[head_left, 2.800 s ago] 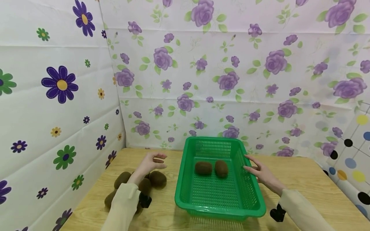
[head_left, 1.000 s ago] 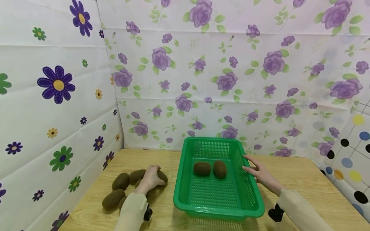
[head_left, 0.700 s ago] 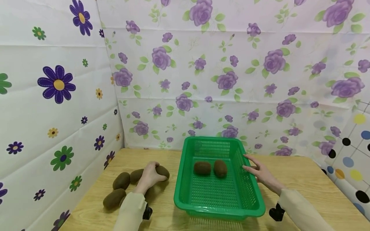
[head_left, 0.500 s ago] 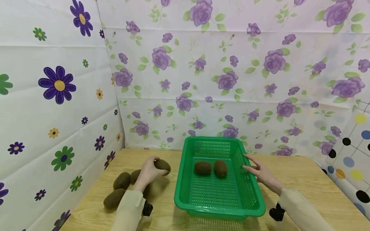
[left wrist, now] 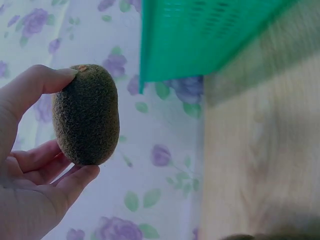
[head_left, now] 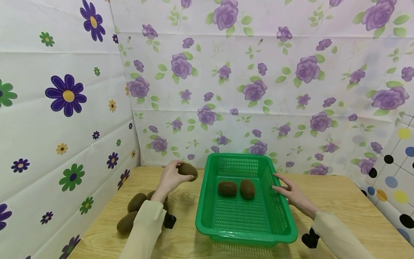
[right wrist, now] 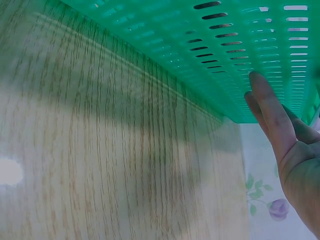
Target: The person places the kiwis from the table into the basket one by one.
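A brown fuzzy kiwi (head_left: 189, 171) hangs in the air left of the green basket (head_left: 244, 237), pinched between the thumb and fingers of my left hand (head_left: 170, 179). In the left wrist view the thumb presses one end of the kiwi (left wrist: 87, 117) and fingertips the other. Inside the basket lie two more kiwis, one sideways (head_left: 227, 188) and one lengthwise (head_left: 247, 189). My right hand (head_left: 293, 195) grips the basket's right rim, thumb over the edge. Its other fingers (right wrist: 272, 112) lie against the outer perforated wall in the right wrist view.
Several more kiwis (head_left: 137, 202) lie on the wooden table (head_left: 181, 241) at the left, partly hidden by my left forearm. A flower-patterned sheet (head_left: 200, 90) hangs behind the table, and another (head_left: 64, 144) stands along the left side.
My left hand reached down to the pile, took hold of a kiwi, lifted it and carried it up and right toward the basket. The right hand and basket stay in place.
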Motion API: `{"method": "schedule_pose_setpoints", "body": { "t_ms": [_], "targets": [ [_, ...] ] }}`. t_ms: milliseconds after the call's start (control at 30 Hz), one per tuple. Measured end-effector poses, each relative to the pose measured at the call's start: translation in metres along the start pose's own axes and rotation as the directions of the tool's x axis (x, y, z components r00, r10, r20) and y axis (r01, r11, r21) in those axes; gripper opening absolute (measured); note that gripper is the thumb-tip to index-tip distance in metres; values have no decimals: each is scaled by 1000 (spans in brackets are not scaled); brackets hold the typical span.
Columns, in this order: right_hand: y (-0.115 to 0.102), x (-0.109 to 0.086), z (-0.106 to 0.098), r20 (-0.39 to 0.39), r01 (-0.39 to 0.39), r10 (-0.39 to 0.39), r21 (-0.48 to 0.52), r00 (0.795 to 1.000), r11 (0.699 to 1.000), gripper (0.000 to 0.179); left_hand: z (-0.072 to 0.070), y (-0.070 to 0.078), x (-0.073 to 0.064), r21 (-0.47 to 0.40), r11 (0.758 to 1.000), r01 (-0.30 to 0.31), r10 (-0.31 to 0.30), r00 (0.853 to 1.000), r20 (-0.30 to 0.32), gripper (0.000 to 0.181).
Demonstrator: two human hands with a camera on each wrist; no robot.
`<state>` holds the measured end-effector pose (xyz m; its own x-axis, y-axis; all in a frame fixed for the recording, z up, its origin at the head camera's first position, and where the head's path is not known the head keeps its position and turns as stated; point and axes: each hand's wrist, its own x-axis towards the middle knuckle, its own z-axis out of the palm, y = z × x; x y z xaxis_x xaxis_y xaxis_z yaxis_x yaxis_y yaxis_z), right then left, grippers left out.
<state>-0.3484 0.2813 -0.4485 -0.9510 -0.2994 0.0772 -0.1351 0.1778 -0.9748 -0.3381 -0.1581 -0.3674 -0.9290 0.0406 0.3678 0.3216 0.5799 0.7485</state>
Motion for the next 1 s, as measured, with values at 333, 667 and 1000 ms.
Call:
{"method": "schedule_pose_setpoints", "body": {
  "t_ms": [333,667,1000],
  "targets": [
    [0,0,0,13,12,-12,28,1000,1000,62,17,37,17,-20,989,-147,148,988,41,56],
    [-1,-1,1,-8,5,-5,6,1000,1000,63,50,74,30,-25,978,-206,208,963,174,55],
    [-1,-2,0,33,15,-16,14,999,1000,63,83,96,31,-44,975,-216,219,928,301,55]
  ]
}}
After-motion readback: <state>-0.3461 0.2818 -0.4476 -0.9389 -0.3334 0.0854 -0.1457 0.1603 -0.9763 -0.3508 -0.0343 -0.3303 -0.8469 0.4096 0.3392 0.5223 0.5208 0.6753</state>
